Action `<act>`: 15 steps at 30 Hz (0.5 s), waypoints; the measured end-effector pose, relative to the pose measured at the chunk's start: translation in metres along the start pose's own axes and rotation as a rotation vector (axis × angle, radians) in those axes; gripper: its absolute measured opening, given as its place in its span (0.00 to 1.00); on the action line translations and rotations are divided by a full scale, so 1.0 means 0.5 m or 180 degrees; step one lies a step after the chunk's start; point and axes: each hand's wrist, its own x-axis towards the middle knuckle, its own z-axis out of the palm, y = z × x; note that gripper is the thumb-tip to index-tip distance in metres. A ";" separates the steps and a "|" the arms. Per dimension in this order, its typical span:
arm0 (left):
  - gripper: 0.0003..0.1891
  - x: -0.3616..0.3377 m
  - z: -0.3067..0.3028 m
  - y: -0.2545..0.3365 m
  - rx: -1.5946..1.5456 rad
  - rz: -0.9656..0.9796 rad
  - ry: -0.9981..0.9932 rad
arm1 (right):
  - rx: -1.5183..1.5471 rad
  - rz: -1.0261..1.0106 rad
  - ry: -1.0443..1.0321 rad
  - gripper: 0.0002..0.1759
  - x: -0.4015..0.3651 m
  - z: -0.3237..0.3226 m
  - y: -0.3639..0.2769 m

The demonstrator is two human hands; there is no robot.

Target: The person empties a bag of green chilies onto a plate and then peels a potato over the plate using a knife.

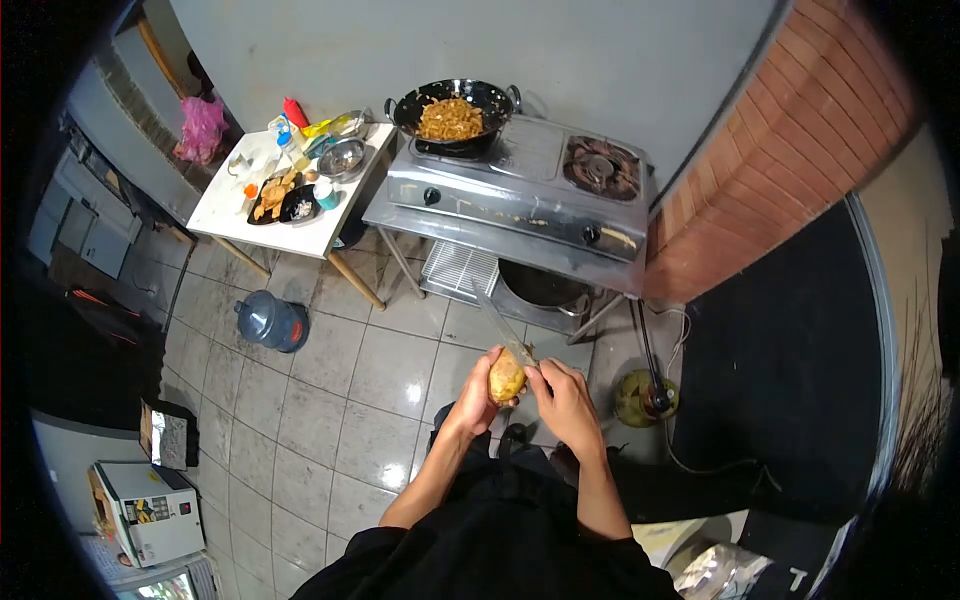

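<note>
In front of my body, above the tiled floor, my left hand is wrapped round a yellowish potato with brownish patches of skin. My right hand grips a knife by its handle, which the fingers mostly hide. The long blade points up and away to the left and lies against the upper right side of the potato. Both hands are close together, with the potato between them.
A gas stove stands ahead, bearing a black wok of browned food. Left of it, a white table carries a black tray, bowls and bottles. A blue water jug sits on the floor; a green gas cylinder stands right.
</note>
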 end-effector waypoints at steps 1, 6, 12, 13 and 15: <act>0.21 0.021 0.000 0.018 0.0032 -0.0056 0.0066 | 0.0009 -0.0018 0.0000 0.12 0.022 0.005 0.007; 0.20 0.162 -0.056 0.057 -0.0033 -0.0138 -0.0068 | -0.0013 0.0209 -0.0058 0.11 0.128 0.031 0.008; 0.23 0.280 -0.068 0.156 0.0305 -0.0679 0.0001 | -0.0434 0.0371 0.0086 0.10 0.259 0.082 0.015; 0.22 0.291 -0.061 0.174 0.0326 -0.0638 0.0046 | -0.0411 0.0431 0.0133 0.10 0.274 0.093 0.017; 0.21 0.321 -0.077 0.193 0.0289 -0.0747 -0.0036 | -0.0424 0.0637 0.0159 0.10 0.309 0.105 0.013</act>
